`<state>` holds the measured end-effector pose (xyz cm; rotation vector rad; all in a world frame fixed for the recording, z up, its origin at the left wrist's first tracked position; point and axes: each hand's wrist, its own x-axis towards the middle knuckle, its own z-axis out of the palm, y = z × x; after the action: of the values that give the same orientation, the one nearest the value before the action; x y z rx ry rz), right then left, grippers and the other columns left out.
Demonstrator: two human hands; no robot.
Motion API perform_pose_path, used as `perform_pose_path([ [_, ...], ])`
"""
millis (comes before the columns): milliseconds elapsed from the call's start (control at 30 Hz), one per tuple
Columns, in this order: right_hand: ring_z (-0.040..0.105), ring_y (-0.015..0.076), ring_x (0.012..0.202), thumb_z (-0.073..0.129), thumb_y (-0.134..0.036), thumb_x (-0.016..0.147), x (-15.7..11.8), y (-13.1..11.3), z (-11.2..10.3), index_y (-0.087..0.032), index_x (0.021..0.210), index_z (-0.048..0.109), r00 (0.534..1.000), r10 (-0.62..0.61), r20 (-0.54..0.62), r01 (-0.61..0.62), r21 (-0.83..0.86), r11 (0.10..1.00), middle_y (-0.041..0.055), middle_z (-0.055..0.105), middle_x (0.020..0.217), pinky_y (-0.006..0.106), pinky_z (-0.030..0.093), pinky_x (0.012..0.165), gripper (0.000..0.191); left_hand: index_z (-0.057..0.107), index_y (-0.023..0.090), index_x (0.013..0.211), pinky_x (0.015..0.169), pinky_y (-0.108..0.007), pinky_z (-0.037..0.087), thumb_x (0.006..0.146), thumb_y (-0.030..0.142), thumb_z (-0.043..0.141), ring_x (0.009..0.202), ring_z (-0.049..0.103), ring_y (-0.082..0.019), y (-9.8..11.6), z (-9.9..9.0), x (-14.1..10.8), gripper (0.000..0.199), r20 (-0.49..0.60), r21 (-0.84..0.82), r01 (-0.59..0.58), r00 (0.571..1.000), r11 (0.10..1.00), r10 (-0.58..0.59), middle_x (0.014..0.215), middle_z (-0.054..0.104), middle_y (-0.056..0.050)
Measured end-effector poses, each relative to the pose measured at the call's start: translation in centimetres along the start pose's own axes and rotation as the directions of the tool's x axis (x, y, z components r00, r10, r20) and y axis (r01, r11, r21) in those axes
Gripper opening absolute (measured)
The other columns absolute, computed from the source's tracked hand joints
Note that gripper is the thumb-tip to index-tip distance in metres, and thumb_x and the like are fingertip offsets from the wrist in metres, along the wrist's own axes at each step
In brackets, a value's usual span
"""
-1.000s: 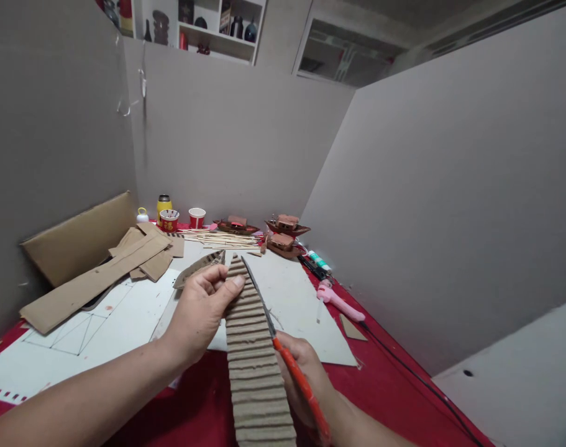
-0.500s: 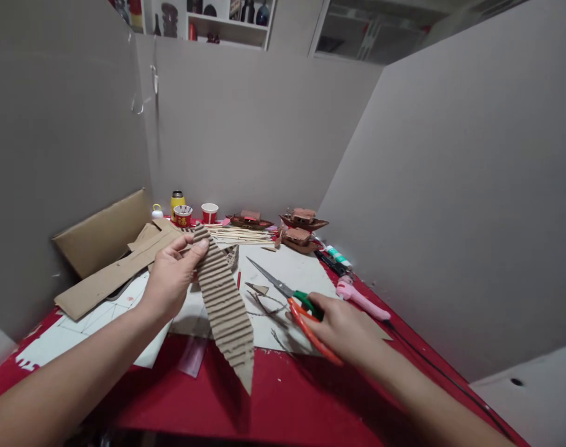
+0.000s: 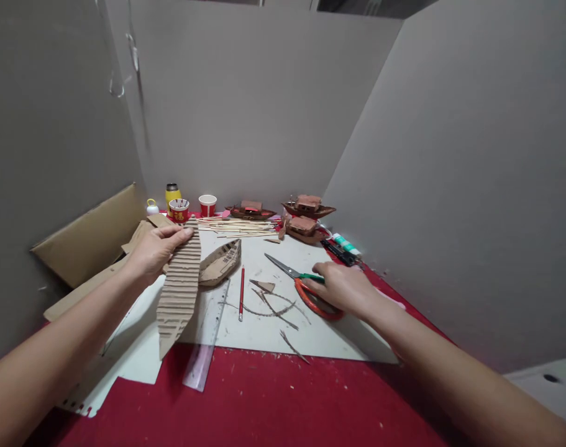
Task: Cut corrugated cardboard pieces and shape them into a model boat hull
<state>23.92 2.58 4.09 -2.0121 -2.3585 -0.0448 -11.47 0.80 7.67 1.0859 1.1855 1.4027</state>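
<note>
My left hand (image 3: 155, 251) pinches the upper end of a long, leaf-shaped piece of corrugated cardboard (image 3: 180, 288), which hangs with its pointed tip downward. On the right, my right hand (image 3: 341, 285) has its fingers on the green and orange handles of the scissors (image 3: 317, 304), low over the white sheet; their blades are nearly together and point to the back left. Just right of the held piece lies a small cardboard boat hull (image 3: 221, 264). A red pencil (image 3: 241, 295), a cardboard triangle (image 3: 264, 285) and thin curved offcuts (image 3: 276, 310) lie between the hands.
Behind are wooden sticks (image 3: 240, 226), red cups (image 3: 207, 205), a yellow bottle (image 3: 172, 194) and finished model boats (image 3: 305, 228). A clear ruler (image 3: 203, 354) overhangs the white sheet's front edge. Cardboard (image 3: 94, 239) leans at the left wall; a glue bottle (image 3: 346, 244) lies at right.
My left hand has moved left with the cardboard piece, uncovering the hull and ruler. The scissors have moved slightly right and rest lower, their blades closer together. The view has tilted down.
</note>
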Motion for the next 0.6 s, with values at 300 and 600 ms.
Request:
perform_pose_path([
  [300,0.062,0.014,0.062,0.07,-0.04,0.075,2.9,-10.1,-5.0,-0.018,0.09,0.063,0.932,-0.36,-0.035,0.1,0.981,0.164,0.0039,0.065,0.084,0.023,0.048,0.045,0.027,0.075,0.017,0.078,0.061,-0.025,0.045,0.078,0.035,0.072,0.067,0.06,-0.014,1.1,6.8,2.6,0.018,0.5,0.198,-0.187,0.864,0.962,0.066,0.075,0.07,-0.004],
  [600,0.058,0.0084,0.051,0.078,-0.026,0.065,11.5,-7.7,-2.1,-0.018,0.072,0.055,0.999,-0.037,0.039,-0.037,0.999,0.034,-0.0035,0.057,0.061,0.016,0.044,0.041,0.026,0.069,0.018,0.09,0.047,-0.022,0.044,0.081,0.04,0.063,0.055,0.059,-0.014,-2.4,1.1,7.1,0.024,0.242,0.483,-0.095,0.97,0.87,-0.029,0.074,0.067,-0.004],
])
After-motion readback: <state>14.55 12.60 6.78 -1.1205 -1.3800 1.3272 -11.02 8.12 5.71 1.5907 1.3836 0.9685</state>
